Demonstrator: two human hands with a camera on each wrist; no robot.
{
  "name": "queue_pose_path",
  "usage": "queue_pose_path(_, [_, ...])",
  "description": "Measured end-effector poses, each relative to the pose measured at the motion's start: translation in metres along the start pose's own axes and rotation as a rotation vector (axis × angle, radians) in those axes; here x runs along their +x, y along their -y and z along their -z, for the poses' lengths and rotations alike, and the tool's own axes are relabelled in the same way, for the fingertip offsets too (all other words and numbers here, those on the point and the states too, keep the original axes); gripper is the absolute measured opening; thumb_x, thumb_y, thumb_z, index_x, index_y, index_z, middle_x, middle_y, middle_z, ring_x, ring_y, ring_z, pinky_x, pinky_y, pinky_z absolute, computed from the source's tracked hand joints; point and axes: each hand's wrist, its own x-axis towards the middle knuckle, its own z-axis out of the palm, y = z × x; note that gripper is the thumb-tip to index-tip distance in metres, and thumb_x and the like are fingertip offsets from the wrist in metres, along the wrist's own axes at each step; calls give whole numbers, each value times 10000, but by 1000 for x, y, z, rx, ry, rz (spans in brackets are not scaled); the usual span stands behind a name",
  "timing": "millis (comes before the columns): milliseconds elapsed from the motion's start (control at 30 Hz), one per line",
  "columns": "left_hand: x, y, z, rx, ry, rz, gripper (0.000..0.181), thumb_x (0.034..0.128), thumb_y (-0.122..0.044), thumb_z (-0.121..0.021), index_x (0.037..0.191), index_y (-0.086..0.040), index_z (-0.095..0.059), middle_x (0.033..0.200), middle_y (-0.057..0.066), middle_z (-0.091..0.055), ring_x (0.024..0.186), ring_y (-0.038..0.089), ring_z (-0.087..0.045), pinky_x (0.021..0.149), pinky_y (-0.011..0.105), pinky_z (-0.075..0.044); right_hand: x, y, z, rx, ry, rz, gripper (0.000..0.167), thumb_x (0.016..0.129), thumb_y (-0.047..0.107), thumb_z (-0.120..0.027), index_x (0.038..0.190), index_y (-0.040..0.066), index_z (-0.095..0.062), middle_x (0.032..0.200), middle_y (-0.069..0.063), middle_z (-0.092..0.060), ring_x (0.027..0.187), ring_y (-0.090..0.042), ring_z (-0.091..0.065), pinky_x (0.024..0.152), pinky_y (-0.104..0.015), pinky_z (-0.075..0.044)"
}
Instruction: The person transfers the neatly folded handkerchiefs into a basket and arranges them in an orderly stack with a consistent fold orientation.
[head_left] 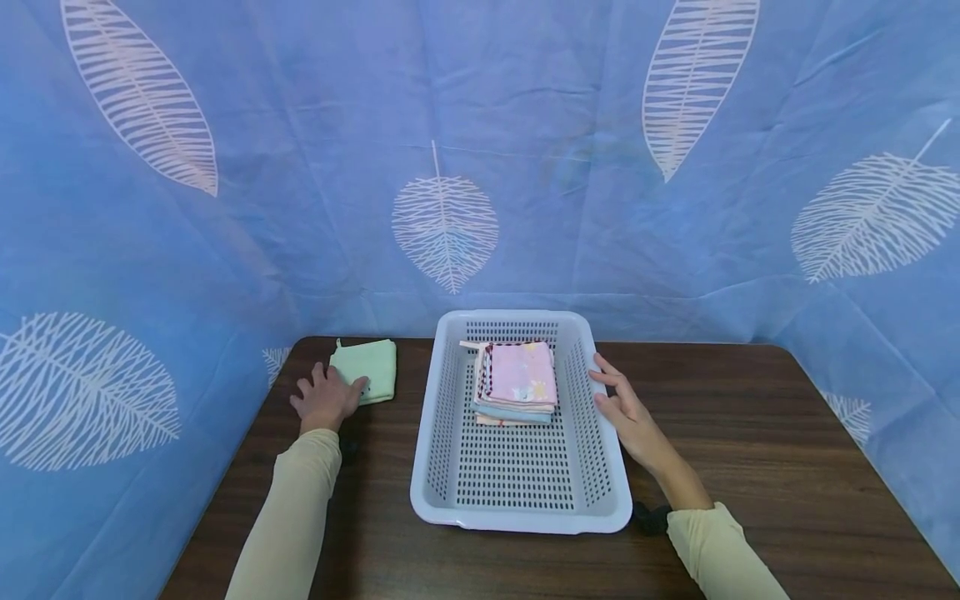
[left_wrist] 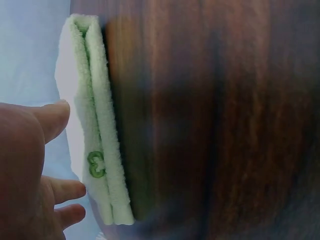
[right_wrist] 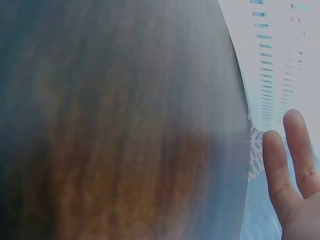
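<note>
A folded pale-green towel [head_left: 375, 369] lies at the table's far left. My left hand [head_left: 327, 400] is at its left side with fingers spread, and the thumb reaches over the near edge. In the left wrist view the towel [left_wrist: 102, 130] shows its folded layers and a small green mark, and the fingers are not closed around it. My right hand [head_left: 628, 419] is at the right rim of a white perforated basket [head_left: 517, 523], fingers extended; whether they touch the rim I cannot tell. Inside the basket, toward the back, sits a stack of folded towels with a pink one [head_left: 523, 372] on top.
The dark wooden table [head_left: 720, 417] has rounded far corners. A blue curtain [head_left: 540, 225] with white leaf prints hangs behind it and along both sides. A dark object [head_left: 649, 518] shows beside the right wrist, next to the basket's near right corner.
</note>
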Motion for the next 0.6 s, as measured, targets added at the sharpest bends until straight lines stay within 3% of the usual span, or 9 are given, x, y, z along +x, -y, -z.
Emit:
queue_pose_path(300, [2, 3, -3, -5, 11, 3, 884, 1035, -539, -398, 1586, 104, -145, 1659, 327, -20, 1486, 610, -36, 1168, 779, -83, -1, 0, -1, -5, -11, -12, 484, 1110, 77, -363, 1565, -8, -225, 1741, -99, 52, 1169, -127, -696, 770, -366, -640])
queue_pose_path(600, [3, 4, -10, -32, 4, 5, 889, 1048, -514, -423, 1556, 152, -126, 1613, 367, -110, 1463, 601, -110, 1156, 756, -175, -1, 0, -3, -5, -9, 4, 475, 1107, 58, -355, 1555, -31, -225, 1738, -120, 54, 1163, -114, -698, 755, -370, -641])
